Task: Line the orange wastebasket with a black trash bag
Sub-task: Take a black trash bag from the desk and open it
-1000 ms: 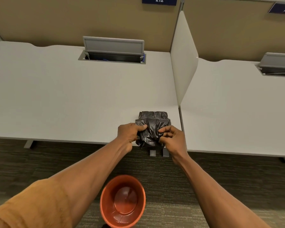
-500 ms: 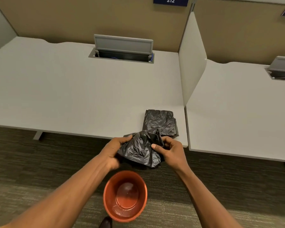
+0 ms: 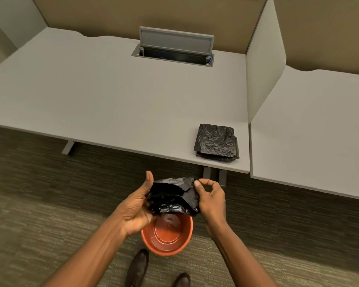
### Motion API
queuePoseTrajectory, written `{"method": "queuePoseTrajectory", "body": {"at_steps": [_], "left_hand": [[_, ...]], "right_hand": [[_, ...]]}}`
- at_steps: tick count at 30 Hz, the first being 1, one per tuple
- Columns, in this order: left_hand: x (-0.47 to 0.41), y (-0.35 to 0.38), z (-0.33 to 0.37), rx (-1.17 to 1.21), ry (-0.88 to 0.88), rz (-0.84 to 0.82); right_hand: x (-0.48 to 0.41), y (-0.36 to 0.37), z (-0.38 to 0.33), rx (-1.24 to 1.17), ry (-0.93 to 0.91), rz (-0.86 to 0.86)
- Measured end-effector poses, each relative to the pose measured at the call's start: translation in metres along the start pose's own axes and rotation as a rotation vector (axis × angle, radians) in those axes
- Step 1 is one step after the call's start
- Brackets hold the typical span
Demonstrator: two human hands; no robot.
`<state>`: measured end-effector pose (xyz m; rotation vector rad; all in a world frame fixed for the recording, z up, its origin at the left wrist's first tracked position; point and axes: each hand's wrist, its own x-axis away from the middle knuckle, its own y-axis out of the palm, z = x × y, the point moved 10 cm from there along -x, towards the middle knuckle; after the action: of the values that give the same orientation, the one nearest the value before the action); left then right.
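Note:
A crumpled black trash bag (image 3: 172, 196) hangs between my two hands, just above the far rim of the orange wastebasket (image 3: 167, 237), which stands empty on the carpet. My left hand (image 3: 138, 206) cups the bag's left side with the thumb raised. My right hand (image 3: 210, 198) pinches the bag's right edge between thumb and fingers. The bag hides part of the basket's far rim.
A stack of folded black bags (image 3: 217, 142) lies near the front right corner of the grey desk (image 3: 112, 96). A white divider panel (image 3: 263, 63) separates it from a second desk (image 3: 311, 131). An open cable hatch (image 3: 174, 48) sits at the back. My shoes (image 3: 140, 268) stand beside the basket.
Both hands have carried one bag off the desk stack and down toward me, over the wastebasket. The view has shifted right and tilted down.

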<state>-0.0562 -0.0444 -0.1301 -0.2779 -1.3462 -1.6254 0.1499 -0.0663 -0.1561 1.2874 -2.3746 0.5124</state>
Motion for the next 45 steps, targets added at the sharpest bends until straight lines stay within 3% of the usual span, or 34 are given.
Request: {"method": "queuePoseTrajectory", "body": {"at_steps": [6, 9, 16, 20, 23, 25, 28, 32, 35, 40, 45], "left_hand": [[0.006, -0.03, -0.002, -0.118, 0.097, 0.19], [0.005, -0.044, 0.003, -0.184, 0.14, 0.277], [0.016, -0.078, 0.024, -0.475, 0.29, 0.49], [0.021, -0.093, 0.029, -0.527, 0.308, 0.542], [0.024, -0.098, 0.031, -0.592, 0.314, 0.526], [0.028, -0.099, 0.036, -0.611, 0.348, 0.52], [0.04, -0.103, 0.044, -0.627, 0.382, 0.503], [0.054, -0.124, 0.063, -0.727, 0.384, 0.54], [0.059, -0.143, 0.077, -0.747, 0.377, 0.553], [0.068, -0.176, 0.104, -0.882, 0.365, 0.713], [0.097, -0.172, 0.122, -1.265, 0.369, 0.919]], "right_hand": [[0.015, 0.009, 0.02, 0.062, -0.044, 0.001], [0.023, 0.021, 0.017, 0.107, -0.126, -0.084], [0.065, 0.049, -0.018, 0.337, -0.489, -0.238], [0.086, 0.074, -0.014, 0.546, -0.628, -0.337], [0.093, 0.082, -0.008, 0.659, -0.673, -0.243], [0.092, 0.079, -0.007, 0.608, -0.611, -0.141], [0.089, 0.07, 0.007, 0.38, -0.379, -0.071], [0.093, 0.072, 0.019, -0.153, -0.074, -0.127], [0.099, 0.078, 0.013, -0.394, 0.043, -0.138], [0.107, 0.081, -0.006, -0.484, 0.084, -0.094], [0.113, 0.086, -0.013, -0.461, 0.073, -0.08]]}}
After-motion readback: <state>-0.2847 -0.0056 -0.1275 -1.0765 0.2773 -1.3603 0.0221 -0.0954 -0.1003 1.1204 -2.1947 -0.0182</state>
